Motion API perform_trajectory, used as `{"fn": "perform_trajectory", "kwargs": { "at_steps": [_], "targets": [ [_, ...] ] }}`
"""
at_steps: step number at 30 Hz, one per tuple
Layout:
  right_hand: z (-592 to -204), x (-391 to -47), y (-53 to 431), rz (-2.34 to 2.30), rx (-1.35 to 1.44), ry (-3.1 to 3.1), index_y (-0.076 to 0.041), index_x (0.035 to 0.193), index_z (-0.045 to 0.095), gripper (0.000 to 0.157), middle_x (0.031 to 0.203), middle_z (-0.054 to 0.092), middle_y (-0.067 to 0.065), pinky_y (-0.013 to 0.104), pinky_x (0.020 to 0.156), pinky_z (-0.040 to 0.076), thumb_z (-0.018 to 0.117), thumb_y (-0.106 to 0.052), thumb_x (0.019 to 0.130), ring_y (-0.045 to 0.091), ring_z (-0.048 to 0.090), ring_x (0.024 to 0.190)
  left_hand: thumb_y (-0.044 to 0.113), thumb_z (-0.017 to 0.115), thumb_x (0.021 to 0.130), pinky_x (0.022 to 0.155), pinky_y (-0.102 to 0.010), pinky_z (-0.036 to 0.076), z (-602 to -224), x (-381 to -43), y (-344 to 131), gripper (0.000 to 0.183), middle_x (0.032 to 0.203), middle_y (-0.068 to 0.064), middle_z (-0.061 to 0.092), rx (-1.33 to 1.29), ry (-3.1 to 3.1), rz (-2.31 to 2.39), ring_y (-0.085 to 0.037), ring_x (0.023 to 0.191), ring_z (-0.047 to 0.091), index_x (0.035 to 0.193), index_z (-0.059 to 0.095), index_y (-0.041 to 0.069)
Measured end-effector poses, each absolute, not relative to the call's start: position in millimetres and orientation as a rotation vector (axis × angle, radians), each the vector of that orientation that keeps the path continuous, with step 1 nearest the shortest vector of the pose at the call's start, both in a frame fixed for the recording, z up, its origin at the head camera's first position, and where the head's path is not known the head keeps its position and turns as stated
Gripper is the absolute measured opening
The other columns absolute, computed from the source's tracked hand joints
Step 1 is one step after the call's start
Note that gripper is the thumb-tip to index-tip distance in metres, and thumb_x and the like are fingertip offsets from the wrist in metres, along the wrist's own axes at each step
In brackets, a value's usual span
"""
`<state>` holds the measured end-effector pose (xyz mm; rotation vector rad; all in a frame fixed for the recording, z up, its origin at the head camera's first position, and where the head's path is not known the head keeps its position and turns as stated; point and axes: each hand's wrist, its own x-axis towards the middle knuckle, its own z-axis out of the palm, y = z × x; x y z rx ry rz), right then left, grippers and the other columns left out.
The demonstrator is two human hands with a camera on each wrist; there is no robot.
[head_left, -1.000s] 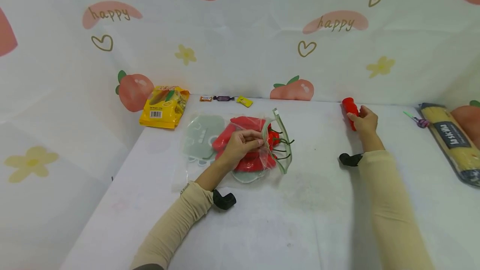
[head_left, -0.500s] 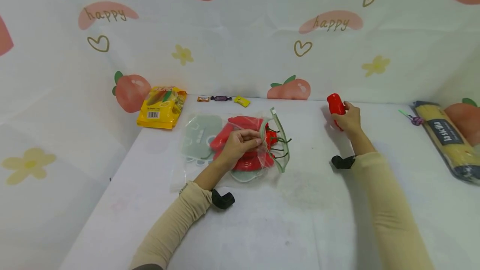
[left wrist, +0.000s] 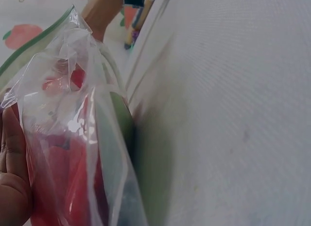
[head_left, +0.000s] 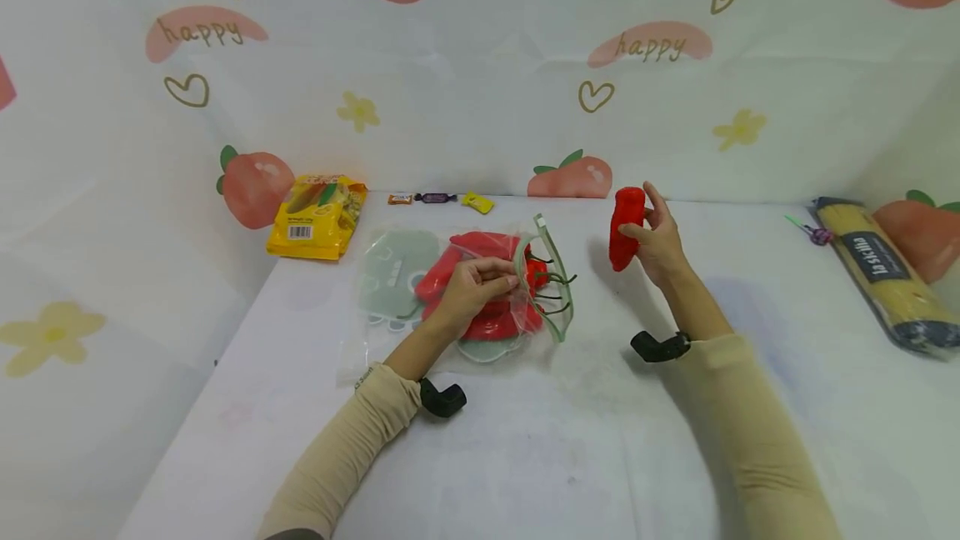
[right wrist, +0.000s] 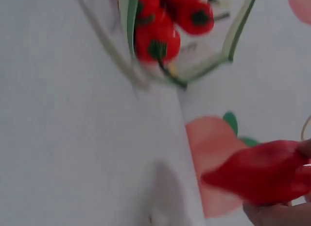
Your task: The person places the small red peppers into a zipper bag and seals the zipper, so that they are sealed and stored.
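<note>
On the left of the table a clear zip bag (head_left: 393, 269) with a pale green print lies flat, its green-rimmed mouth spread toward the right. Inside it are several red peppers (head_left: 497, 322), their green stems showing at the opening. My left hand (head_left: 467, 297) pinches the bag's upper layer near the mouth; the left wrist view catches only part of that hand (left wrist: 12, 163) beside the plastic. Raised off the table to the right, another red pepper (head_left: 626, 227) is gripped between the thumb and fingers of my right hand (head_left: 662, 247). In the right wrist view this pepper (right wrist: 257, 172) is blurred.
A yellow snack packet (head_left: 318, 215) stands at the back left. Small wrapped sweets (head_left: 436, 198) line the back edge. Over on the right lie a lollipop (head_left: 817, 234) and a pack of spaghetti (head_left: 885, 265). A printed cloth wall (head_left: 480, 90) rises behind the table.
My right hand has carried the red pepper leftward toward the bag and turned it more upright. The left hand keeps its pinch on the bag. The head view has shifted slightly.
</note>
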<state>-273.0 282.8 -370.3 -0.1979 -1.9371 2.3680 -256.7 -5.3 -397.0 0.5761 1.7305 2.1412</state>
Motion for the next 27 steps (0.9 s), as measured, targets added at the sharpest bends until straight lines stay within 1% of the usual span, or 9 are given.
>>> {"fn": "perform_trajectory", "kwargs": {
  "at_steps": [2, 4, 8, 11, 14, 17, 20, 23, 27],
  "targets": [
    [-370, -269, 272, 2.441, -0.139, -1.83, -0.026, 0.147, 0.016, 0.069, 0.122, 0.036, -0.004, 0.017, 0.077, 0.052, 0.047, -0.001, 0.091, 0.016, 0.04, 0.111, -0.004, 0.053, 0.088, 0.069, -0.02, 0.056, -398, -257, -5, 0.023, 0.076, 0.009, 0.067, 0.572, 1.732, 2.145, -0.004, 0.071, 0.065, 0.105, 0.051, -0.018],
    [-369, -265, 261, 2.489, -0.141, -1.727, -0.022, 0.144, 0.024, 0.06, 0.122, 0.038, -0.003, 0.018, 0.079, 0.053, 0.049, -0.005, 0.092, 0.016, 0.045, 0.107, -0.004, 0.053, 0.088, 0.069, -0.02, 0.056, -398, -257, -5, 0.023, 0.076, 0.009, 0.067, 0.576, 1.737, 2.152, -0.004, 0.071, 0.065, 0.106, 0.051, -0.019],
    [-370, -256, 240, 2.474, -0.273, -1.666, -0.017, 0.13, 0.038, 0.045, 0.117, 0.046, 0.0, 0.019, 0.076, 0.055, 0.057, -0.018, 0.09, 0.017, 0.051, 0.104, -0.004, 0.053, 0.088, 0.068, -0.02, 0.056, -396, -256, -5, 0.025, 0.077, 0.01, 0.067, 0.571, 1.757, 2.159, -0.004, 0.071, 0.064, 0.107, 0.052, -0.019],
    [-374, -249, 226, 2.434, -0.346, -1.678, -0.017, 0.125, 0.037, 0.039, 0.113, 0.048, 0.0, 0.02, 0.079, 0.054, 0.056, -0.021, 0.09, 0.017, 0.051, 0.105, -0.002, 0.054, 0.088, 0.068, -0.019, 0.056, -393, -256, -6, 0.026, 0.077, 0.011, 0.067, 0.55, 1.784, 2.155, -0.003, 0.072, 0.064, 0.109, 0.053, -0.017],
    [-380, -242, 212, 2.418, -0.387, -1.679, -0.019, 0.123, 0.032, 0.035, 0.116, 0.046, 0.001, 0.025, 0.09, 0.05, 0.051, -0.02, 0.094, 0.019, 0.048, 0.113, -0.001, 0.055, 0.088, 0.069, -0.02, 0.056, -390, -257, -7, 0.026, 0.077, 0.01, 0.067, 0.525, 1.805, 2.163, -0.003, 0.073, 0.064, 0.11, 0.054, -0.015],
    [-388, -237, 199, 2.431, -0.42, -1.727, -0.018, 0.126, 0.026, 0.036, 0.124, 0.041, 0.005, 0.032, 0.1, 0.043, 0.046, -0.02, 0.096, 0.022, 0.043, 0.122, 0.001, 0.055, 0.088, 0.07, -0.021, 0.056, -386, -257, -8, 0.026, 0.077, 0.009, 0.067, 0.504, 1.825, 2.173, -0.004, 0.072, 0.066, 0.11, 0.055, -0.013],
    [-396, -233, 190, 2.383, -0.411, -1.894, -0.012, 0.13, 0.025, 0.044, 0.128, 0.041, 0.009, 0.033, 0.102, 0.041, 0.049, -0.022, 0.095, 0.021, 0.045, 0.12, 0.002, 0.056, 0.088, 0.072, -0.023, 0.056, -383, -256, -9, 0.026, 0.077, 0.009, 0.067, 0.499, 1.846, 2.165, -0.005, 0.073, 0.066, 0.11, 0.056, -0.012],
    [-403, -230, 186, 2.221, -0.357, -2.103, -0.006, 0.13, 0.035, 0.048, 0.125, 0.046, 0.009, 0.029, 0.098, 0.045, 0.055, -0.025, 0.092, 0.016, 0.049, 0.11, 0.001, 0.056, 0.088, 0.073, -0.025, 0.056, -382, -255, -9, 0.026, 0.077, 0.008, 0.067, 0.493, 1.856, 2.168, -0.006, 0.073, 0.067, 0.11, 0.057, -0.012],
    [-408, -228, 185, 1.989, -0.246, -2.271, -0.005, 0.12, 0.054, 0.044, 0.117, 0.057, 0.01, 0.02, 0.085, 0.052, 0.065, -0.03, 0.085, 0.006, 0.055, 0.094, 0.0, 0.056, 0.088, 0.071, -0.024, 0.056, -381, -255, -9, 0.025, 0.077, 0.007, 0.067, 0.478, 1.846, 2.191, -0.006, 0.072, 0.066, 0.109, 0.057, -0.014]
  ]
}}
